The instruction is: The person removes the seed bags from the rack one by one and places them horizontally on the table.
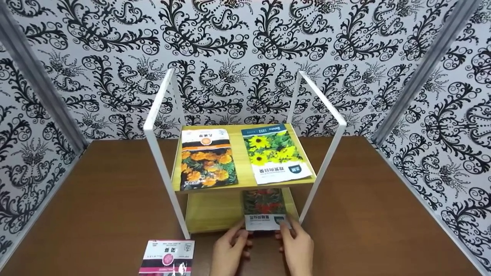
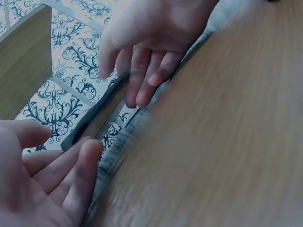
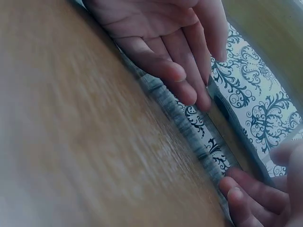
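A seed packet with red flowers (image 1: 264,209) lies over the front of the lower shelf, its white end toward me. My left hand (image 1: 228,251) holds its near left corner, with the index finger along the side. On the near right corner, my right hand (image 1: 297,245) has its thumb on top. Both wrist views catch the packet (image 2: 102,111) nearly edge-on between the left hand (image 2: 52,179) and right hand (image 3: 265,194), with several fingers below its level. How firmly the left fingers pinch is hard to tell.
A two-tier rack with white frame (image 1: 157,153) stands on the brown table (image 1: 368,214). Its upper shelf (image 1: 239,153) carries an orange-flower packet (image 1: 207,161) and a yellow-flower packet (image 1: 274,153). A pink-and-white packet (image 1: 168,257) lies front left. Patterned walls (image 1: 245,50) enclose the table.
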`<state>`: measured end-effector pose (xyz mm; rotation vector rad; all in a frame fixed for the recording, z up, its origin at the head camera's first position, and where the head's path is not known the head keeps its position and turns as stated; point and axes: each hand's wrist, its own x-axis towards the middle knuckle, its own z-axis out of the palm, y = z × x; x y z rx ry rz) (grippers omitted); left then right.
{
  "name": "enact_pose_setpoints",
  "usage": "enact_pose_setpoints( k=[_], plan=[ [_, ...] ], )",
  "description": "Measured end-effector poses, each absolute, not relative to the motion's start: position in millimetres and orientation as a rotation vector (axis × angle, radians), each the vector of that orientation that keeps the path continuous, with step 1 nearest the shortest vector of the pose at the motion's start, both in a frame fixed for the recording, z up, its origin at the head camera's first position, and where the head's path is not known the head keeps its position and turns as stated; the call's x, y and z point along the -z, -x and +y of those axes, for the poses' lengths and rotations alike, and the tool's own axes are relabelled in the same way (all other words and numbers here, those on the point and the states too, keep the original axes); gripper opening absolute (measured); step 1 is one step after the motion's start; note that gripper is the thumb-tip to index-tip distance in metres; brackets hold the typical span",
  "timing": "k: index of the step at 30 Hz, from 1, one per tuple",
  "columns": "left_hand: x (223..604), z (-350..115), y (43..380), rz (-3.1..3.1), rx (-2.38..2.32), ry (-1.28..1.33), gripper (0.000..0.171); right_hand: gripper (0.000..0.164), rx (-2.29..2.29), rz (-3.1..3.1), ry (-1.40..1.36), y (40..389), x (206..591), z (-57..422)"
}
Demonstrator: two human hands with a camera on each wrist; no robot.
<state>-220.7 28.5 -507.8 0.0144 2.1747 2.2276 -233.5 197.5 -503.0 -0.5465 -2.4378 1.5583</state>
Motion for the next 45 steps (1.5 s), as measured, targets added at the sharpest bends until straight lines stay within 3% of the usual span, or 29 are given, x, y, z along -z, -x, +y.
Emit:
enact_pose_setpoints(
  k=[6,11,23,34,45],
  plan=[
    [507.6,28.0,219.0,2.253,-2.221,0.137,0.038,0.043,-1.63,-2.331,0.61,227.8,502.7,200.4],
    [508.1,27.7,218.7,2.284,-2.184,0.147,0.04,0.032,-1.796,-2.209,0.585,227.4,505.3,203.0],
    [508.6,20.5,210.4,2.259,-2.171,0.095,0.047,0.057,-1.975,-2.346,0.336,208.0,500.3,198.7],
    [506.2,18.0,188.9,2.188,-2.158,0.046,0.051,0.053,-1.825,-2.517,0.321,201.0,499.9,206.4],
    [507.4,7.0,171.8,2.185,-2.127,-0.052,0.05,0.061,-1.937,-2.517,0.265,188.8,497.9,202.9]
  ],
)
